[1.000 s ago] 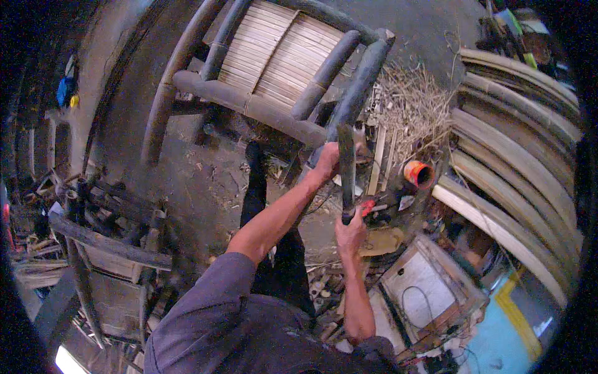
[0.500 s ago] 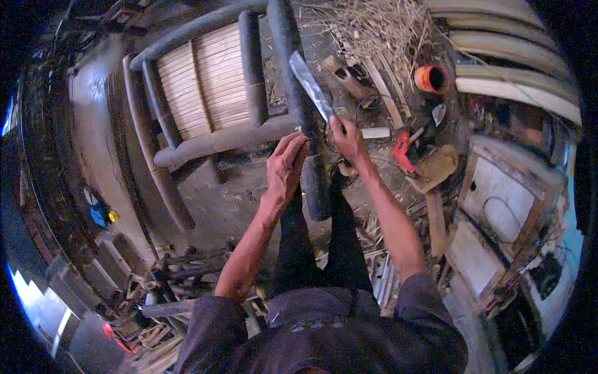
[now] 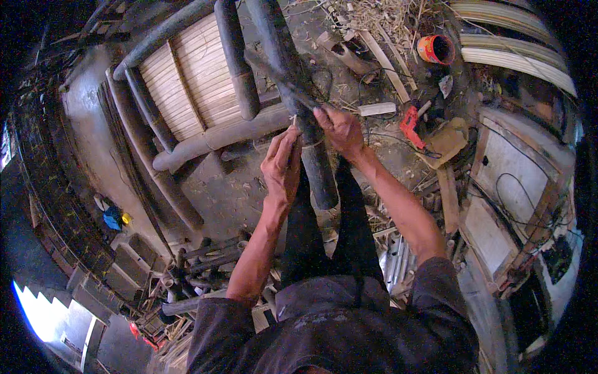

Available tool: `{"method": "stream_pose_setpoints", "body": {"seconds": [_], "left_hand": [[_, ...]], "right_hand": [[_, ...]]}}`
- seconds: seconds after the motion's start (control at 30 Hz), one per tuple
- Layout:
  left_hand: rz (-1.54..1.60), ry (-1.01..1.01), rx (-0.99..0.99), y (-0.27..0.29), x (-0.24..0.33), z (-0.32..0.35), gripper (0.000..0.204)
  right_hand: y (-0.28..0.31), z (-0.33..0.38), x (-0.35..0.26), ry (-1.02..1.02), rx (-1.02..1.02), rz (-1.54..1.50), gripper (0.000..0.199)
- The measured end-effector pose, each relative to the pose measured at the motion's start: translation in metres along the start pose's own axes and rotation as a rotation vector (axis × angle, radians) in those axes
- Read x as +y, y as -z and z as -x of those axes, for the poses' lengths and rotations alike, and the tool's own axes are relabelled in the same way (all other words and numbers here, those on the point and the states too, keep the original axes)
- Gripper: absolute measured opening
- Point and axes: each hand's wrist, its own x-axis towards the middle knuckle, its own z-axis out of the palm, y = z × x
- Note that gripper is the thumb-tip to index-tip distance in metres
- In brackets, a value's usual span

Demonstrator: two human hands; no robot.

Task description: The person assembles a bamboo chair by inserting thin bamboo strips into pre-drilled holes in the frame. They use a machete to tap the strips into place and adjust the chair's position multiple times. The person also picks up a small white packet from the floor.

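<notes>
My right hand (image 3: 339, 128) grips the handle of a long dark blade (image 3: 280, 78) that lies slanted across a thick dark bamboo pole (image 3: 314, 168). My left hand (image 3: 283, 165) rests against the left side of that pole. Its fingertips pinch a small pale sliver (image 3: 291, 118) where the pole meets a grey crossbar (image 3: 218, 137). Both hands are close together at this joint. The pole belongs to a bamboo frame with a pale slatted panel (image 3: 187, 75), lying on the ground in front of me.
An orange cup (image 3: 436, 48), a red power tool (image 3: 411, 124) and bamboo offcuts (image 3: 374, 25) lie to the right. White panels with cables (image 3: 504, 168) stand at far right, curved bamboo strips (image 3: 517, 56) above them. Short bamboo tubes (image 3: 199, 255) and a blue object (image 3: 113, 218) lie at left.
The view has swung so the frame sits upper left. The blade has dropped from upright to lying across the pole. My left hand has slid up to the joint beside my right.
</notes>
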Motion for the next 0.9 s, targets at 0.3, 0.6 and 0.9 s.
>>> {"method": "stream_pose_setpoints", "body": {"seconds": [0.3, 0.6, 0.9], "left_hand": [[-0.054, -0.054, 0.069, -0.005, -0.009, 0.006, 0.019], [-0.062, -0.028, 0.064, -0.001, -0.015, 0.013, 0.021], [-0.015, -0.045, 0.122, -0.002, -0.028, 0.029, 0.020]], "right_hand": [[0.023, -0.027, 0.018, -0.243, -0.047, -0.041, 0.045], [-0.006, 0.006, 0.016, 0.016, -0.167, 0.065, 0.047], [-0.001, 0.001, 0.044, -0.148, -0.371, -0.024, 0.051]]}}
